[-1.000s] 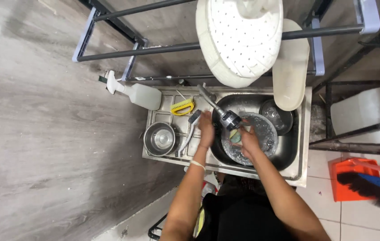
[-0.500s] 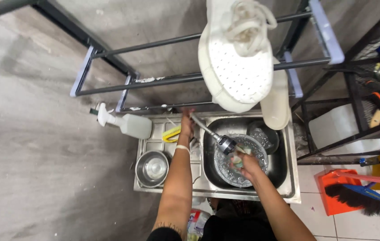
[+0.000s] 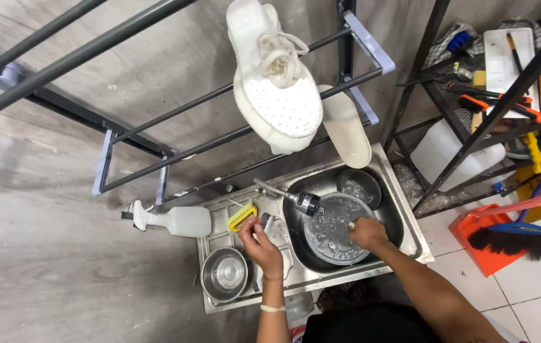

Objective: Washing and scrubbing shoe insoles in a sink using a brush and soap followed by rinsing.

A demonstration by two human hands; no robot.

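Your right hand (image 3: 366,232) low centre-right of frame, down in sink (image 3: 410,219), fingers curled onto wet round steel plate (image 3: 334,227) under faucet head (image 3: 307,203); exact grip, cannot tell. Your left hand (image 3: 259,240) on drainboard, centre, fingers narrow, reaching at small item beside yellow brush (image 3: 242,217); holding or not, cannot tell. Steel bowl (image 3: 225,274) lower left looks clean. Plate looks mid-wash; 1 more bowl (image 3: 359,187) waits in sink.

The sink (image 3: 404,209) is brushed steel, dully shiny. In its basin a wet metal pan (image 3: 334,228) glints. Left of the sink stand a polished steel bowl (image 3: 225,274), a yellow plastic brush (image 3: 242,216) and a translucent plastic spray bottle (image 3: 175,221).
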